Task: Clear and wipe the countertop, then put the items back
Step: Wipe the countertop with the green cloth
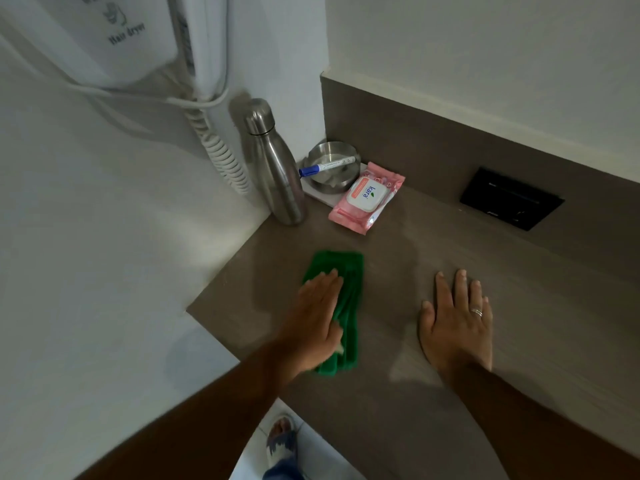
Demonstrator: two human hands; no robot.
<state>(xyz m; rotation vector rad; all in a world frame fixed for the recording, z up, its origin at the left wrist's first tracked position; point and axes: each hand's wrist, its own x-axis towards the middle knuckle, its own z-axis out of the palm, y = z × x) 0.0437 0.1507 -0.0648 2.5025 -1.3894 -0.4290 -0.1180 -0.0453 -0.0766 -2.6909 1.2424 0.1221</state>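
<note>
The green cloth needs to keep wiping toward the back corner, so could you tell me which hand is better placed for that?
Left. The left hand already presses flat on the green cloth; the right hand rests on bare countertop.

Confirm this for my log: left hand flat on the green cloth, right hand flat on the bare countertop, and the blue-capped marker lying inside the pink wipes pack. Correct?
One error. The head view shows the marker lying across the steel ashtray, not in the wipes pack. The left hand on the green cloth and the right hand on the countertop are as stated.
</note>
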